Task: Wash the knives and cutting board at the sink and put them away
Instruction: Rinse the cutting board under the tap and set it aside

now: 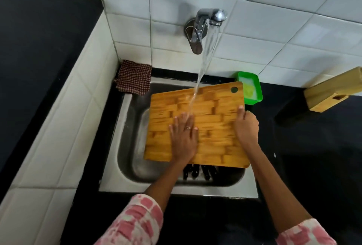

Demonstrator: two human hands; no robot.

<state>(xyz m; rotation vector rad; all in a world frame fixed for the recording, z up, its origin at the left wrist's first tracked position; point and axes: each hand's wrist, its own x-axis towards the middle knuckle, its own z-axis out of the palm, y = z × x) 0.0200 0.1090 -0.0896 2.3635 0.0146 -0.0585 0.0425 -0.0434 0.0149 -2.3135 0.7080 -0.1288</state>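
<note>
A wooden cutting board (213,119) with a hole in its far right corner is held over the steel sink (125,146), under water running from the wall tap (205,23). My left hand (184,137) lies flat on the board's top face, fingers spread, where the water lands. My right hand (246,127) grips the board's right edge, thumb on top. Several black knife handles (199,172) show in the sink below the board's near edge; their blades are hidden.
A checked cloth (135,77) hangs at the sink's far left corner. A green tub (250,88) with soapy water and a yellow sponge stands at the far right. A wooden knife block (333,92) rests on the black counter at right. White tiled ledge at left.
</note>
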